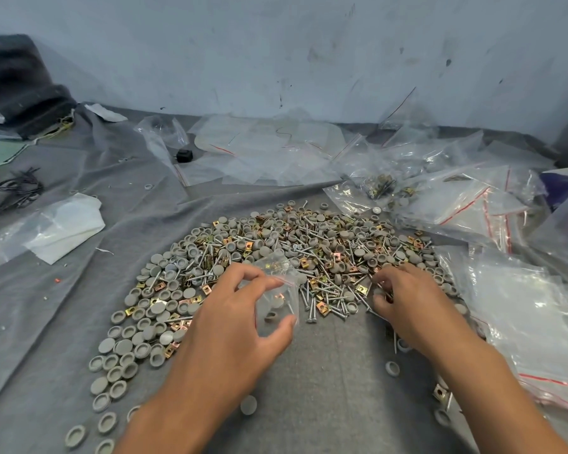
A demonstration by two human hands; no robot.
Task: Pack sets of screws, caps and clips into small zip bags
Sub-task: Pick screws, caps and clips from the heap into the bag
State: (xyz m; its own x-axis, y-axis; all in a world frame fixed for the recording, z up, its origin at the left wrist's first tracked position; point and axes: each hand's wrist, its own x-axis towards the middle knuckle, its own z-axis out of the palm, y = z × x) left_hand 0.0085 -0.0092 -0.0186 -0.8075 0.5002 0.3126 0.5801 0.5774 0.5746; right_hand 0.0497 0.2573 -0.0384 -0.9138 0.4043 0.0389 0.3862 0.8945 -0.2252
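A wide heap of grey round caps (151, 309), silver screws (322, 290) and brass-coloured clips (323, 309) lies on the grey cloth (325, 371) before me. My left hand (233, 322) pinches a small clear zip bag (277, 290) between thumb and fingers; a few caps, a clip and a screw show inside it. My right hand (407, 299) sits on the heap's right side, its fingers curled round screws it is picking from the pile.
Empty zip bags with red seal lines (492, 204) lie heaped at the right and back. A larger bag of clips (381, 186) sits behind the heap. White plastic (63, 227) and black ties (20, 188) lie at the left. A wall stands behind.
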